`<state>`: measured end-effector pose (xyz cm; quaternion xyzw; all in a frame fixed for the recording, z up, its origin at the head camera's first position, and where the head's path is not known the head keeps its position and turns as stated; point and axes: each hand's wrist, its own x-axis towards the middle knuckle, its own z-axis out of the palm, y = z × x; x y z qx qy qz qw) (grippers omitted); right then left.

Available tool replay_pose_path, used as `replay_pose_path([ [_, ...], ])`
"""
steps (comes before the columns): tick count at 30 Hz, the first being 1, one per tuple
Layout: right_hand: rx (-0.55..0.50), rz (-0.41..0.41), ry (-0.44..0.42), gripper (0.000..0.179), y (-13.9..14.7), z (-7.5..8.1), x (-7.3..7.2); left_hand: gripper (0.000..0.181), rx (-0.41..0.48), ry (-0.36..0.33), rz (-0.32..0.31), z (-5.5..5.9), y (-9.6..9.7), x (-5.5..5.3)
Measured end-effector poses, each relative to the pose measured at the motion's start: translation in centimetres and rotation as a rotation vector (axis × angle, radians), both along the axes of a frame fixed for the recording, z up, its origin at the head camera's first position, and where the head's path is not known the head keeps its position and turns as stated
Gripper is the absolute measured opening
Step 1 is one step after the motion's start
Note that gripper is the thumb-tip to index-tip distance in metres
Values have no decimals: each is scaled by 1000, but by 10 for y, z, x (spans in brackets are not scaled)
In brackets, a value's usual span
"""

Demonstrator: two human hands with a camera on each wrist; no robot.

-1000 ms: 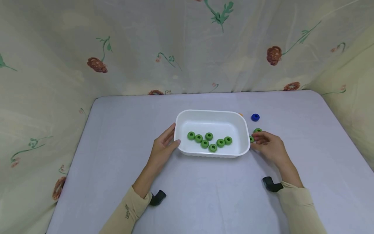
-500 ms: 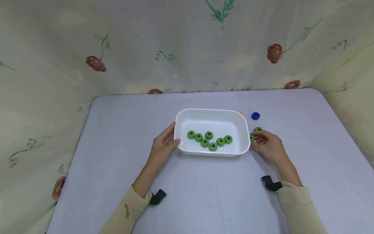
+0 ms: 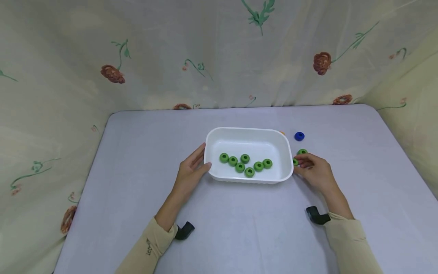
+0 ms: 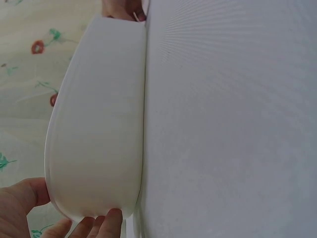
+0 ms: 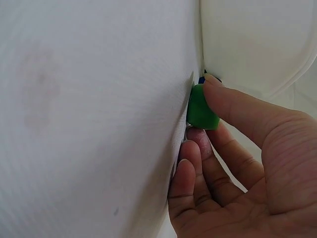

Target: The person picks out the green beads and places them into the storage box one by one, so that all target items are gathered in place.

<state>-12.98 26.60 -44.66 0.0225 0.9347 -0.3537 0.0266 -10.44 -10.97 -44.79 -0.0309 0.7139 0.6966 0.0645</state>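
Observation:
A white tray (image 3: 249,154) stands mid-table with several green beads (image 3: 249,172) lying in it, each with a dark hole. My left hand (image 3: 192,168) holds the tray's left end, thumb at the rim near the front corner and fingers along the outer wall. Beside the tray's right end, my right hand (image 3: 316,171) pinches a green bead (image 5: 204,109) between thumb and fingers, low against the tabletop. Another green bead (image 3: 302,152) lies just behind those fingers, partly covered. In the left wrist view the tray's outer wall (image 4: 99,114) hides its contents.
A blue bead (image 3: 299,136) lies behind the right hand. Something orange (image 3: 282,133) peeks out behind the tray's back right corner, mostly hidden. The table (image 3: 154,152) has a pale cloth, and a flowered curtain (image 3: 219,57) hangs along its back and sides.

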Motion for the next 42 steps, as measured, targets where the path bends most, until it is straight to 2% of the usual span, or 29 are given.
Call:
replay_pose_path([
  [12, -8, -17, 38, 39, 1, -2, 0, 62, -2, 4, 5, -1, 0, -1],
  [22, -16, -41, 51, 40, 1, 3, 1, 63, 4, 4, 6, 2, 0, 1],
  [29, 2, -99, 67, 45, 7, 11, 5, 63, 4, 4, 4, 0, -1, 0],
  [36, -44, -125, 180, 40, 4, 25, 8, 63, -1, -2, 4, 0, 0, 0],
  [42, -63, -127, 215, 42, -12, 42, 7, 62, 0, 1, -5, 1, 0, 0],
])
